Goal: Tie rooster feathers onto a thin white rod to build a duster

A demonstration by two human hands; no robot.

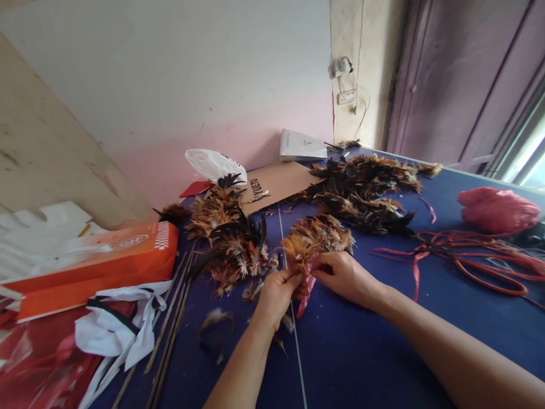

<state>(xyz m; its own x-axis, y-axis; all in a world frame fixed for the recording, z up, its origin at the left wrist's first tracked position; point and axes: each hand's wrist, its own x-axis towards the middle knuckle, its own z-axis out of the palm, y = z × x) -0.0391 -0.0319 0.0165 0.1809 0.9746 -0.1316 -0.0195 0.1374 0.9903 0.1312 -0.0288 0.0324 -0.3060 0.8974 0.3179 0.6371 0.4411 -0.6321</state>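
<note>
My left hand [279, 292] pinches the base of a small bunch of golden-brown feathers [299, 249], their tips fanning away from me. A pink plastic strip [304, 301] hangs down between my hands from the base of the bunch. My right hand [347, 277] is closed at the strip's upper end, with thumb and fingertips pressed together; the exact grip is partly hidden. Just beyond my hands lies a brown feather pile [326, 232]. To the left sits another heap of brown and black feathers [238, 250], with pink bits among the quills.
Dark feather bundles [361, 190] lie at the back right by a cardboard sheet [283, 179] and a white box [302, 146]. Pink cord [472, 255] and a pink plastic ball [498, 210] are at right. Thin sticks [174, 324], white cloth [114, 329] and an orange bag [145, 255] occupy the left.
</note>
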